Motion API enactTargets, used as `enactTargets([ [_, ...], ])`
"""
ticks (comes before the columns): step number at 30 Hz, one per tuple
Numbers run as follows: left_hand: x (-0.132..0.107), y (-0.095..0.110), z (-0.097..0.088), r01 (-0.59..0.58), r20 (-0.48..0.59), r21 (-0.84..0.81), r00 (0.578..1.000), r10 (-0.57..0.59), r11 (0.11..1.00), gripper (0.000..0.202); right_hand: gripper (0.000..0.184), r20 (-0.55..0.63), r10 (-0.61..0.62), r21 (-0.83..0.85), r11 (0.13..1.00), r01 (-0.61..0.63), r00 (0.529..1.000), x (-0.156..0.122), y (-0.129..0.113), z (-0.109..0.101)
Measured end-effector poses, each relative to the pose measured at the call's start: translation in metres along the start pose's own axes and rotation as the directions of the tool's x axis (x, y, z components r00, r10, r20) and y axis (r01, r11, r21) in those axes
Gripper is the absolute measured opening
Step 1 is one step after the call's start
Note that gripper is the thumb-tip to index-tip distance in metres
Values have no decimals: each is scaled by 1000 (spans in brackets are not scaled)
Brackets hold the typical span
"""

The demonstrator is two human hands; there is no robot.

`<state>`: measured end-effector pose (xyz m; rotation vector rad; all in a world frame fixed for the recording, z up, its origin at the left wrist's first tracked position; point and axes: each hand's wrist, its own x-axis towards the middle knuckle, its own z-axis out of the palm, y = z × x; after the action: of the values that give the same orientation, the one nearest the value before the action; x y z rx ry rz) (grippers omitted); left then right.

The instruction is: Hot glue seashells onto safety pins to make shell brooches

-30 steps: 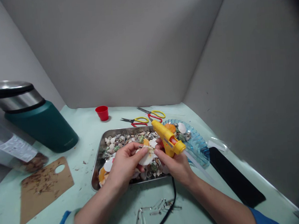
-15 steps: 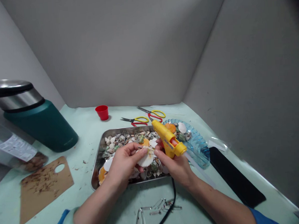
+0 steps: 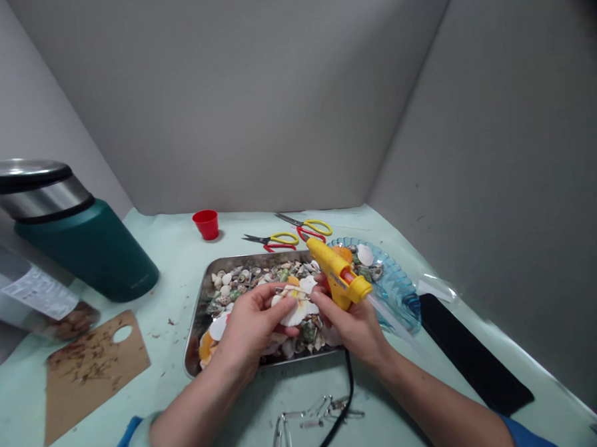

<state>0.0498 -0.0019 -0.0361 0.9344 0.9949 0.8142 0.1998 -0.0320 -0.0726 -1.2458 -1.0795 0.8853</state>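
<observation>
My left hand (image 3: 256, 318) pinches a white scallop shell (image 3: 299, 310) above the tray, with the thumb on its face. A thin pin-like piece (image 3: 293, 292) lies across the shell near its hinge, close to both hands' fingertips; it resembles the safety pins on the table. In my right hand (image 3: 351, 321) is a yellow hot glue gun (image 3: 337, 271), its nozzle pointing up and away to the left. The right thumb and finger also reach the shell's right edge. Beneath both hands sits a metal tray (image 3: 196, 329) full of shells.
Several safety pins (image 3: 308, 415) lie in front, beside the black cord (image 3: 339, 425). Behind the tray are two pairs of scissors (image 3: 274, 240) and a red cup (image 3: 207, 225). A blue glass dish (image 3: 394, 282) stands right; a green bottle (image 3: 87, 244) and brown board (image 3: 96, 374) are left.
The shell's face is turned more into view, and the left thumb has shifted slightly on it. Both hands keep their hold; the whole view has drifted a little.
</observation>
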Motion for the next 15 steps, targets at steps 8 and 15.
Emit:
enactTargets([
  [8,1,-2,0,19,-1,31,1000,-19,999,37,29,28,-2,27,1000,1,1000,0,-4,2],
  [15,1,-3,0,19,26,37,999,-20,999,32,24,56,-11,9,1000,10,998,0,-5,1],
])
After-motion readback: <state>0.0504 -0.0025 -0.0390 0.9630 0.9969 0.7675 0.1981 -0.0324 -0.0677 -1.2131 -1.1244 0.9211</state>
